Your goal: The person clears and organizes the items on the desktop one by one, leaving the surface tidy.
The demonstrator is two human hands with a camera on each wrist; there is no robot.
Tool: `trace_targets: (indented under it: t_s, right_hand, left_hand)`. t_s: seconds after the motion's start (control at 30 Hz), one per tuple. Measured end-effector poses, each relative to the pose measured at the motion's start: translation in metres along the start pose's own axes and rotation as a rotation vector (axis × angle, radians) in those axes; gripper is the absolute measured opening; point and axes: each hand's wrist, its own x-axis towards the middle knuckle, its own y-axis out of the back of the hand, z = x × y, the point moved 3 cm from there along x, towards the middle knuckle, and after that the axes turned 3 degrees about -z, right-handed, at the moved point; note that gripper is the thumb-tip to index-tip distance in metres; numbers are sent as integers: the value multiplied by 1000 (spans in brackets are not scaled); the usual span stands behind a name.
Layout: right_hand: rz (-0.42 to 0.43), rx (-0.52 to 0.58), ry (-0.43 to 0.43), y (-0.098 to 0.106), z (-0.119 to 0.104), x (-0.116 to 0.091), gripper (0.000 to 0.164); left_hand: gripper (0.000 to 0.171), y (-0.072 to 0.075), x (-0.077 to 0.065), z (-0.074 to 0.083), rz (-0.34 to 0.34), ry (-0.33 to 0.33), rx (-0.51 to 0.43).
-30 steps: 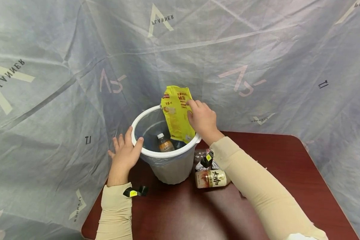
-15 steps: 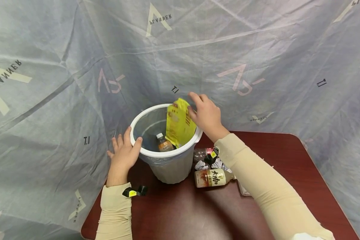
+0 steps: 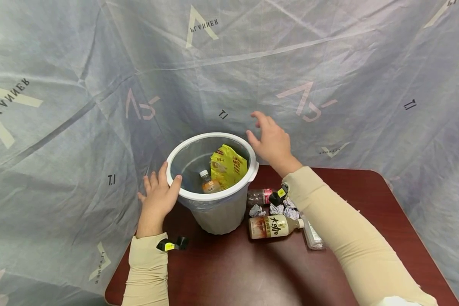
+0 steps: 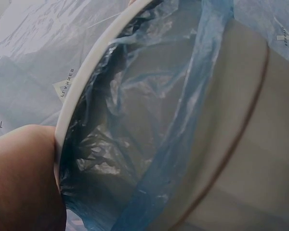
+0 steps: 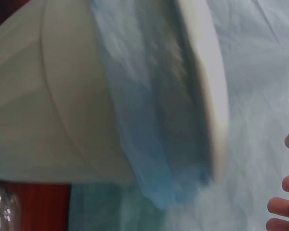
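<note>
A grey trash can (image 3: 221, 219) with a white rim and a blue bag liner (image 4: 154, 192) stands on the table. My left hand (image 3: 158, 197) rests against the rim's near left side, fingers spread. Inside the can lie a yellow snack bag (image 3: 229, 168) and a small bottle (image 3: 209, 183) with a white cap and orange label. Past the rim's right side, my right hand (image 3: 272, 141) hangs in the air, holding nothing. Its fingers (image 5: 284, 207) show at the edge of the right wrist view.
Right of the can, a brown drink bottle (image 3: 273, 226) lies on its side. Behind it are crumpled paper balls (image 3: 277, 209) and a clear bottle with a red label (image 3: 259, 196). A clear plastic container (image 3: 313, 236) lies partly under my right forearm. Grey sheeting (image 3: 229, 63) hangs behind the table.
My right hand has let go of the yellow snack bag and moved up and right, away from the can. The bag has dropped down inside. My left hand stays at the rim.
</note>
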Motion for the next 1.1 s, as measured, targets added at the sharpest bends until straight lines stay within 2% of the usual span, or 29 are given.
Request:
trace_targets:
  t_s: [0.2,0.3,0.43,0.63,0.8,0.93,1.1]
  right_hand:
    - [45,30,-115,26,45,-5,49]
    - [30,55,-177,33,72,-19,50]
    - [-3,85,-246,32,109,-45,53]
    - [-66,80,-358,22,154,-87,57]
    - [-134,105,-406,3,186,-126,60]
    - [-204,151,-446,-15,204,-159,66]
    - [-246,196,-498,-34,219,-194,70]
  left_hand:
    - [80,4,1,3,81,-55,39]
    - [81,9,3,5,127,-101,65]
    - [82,13,6,9,146,-140,79]
    - [88,15,16,18,127,-178,103]
    - [89,13,22,20,54,-197,88]
    - [94,11,23,19,11,-185,89]
    - [99,11,24,21,7,-171,122]
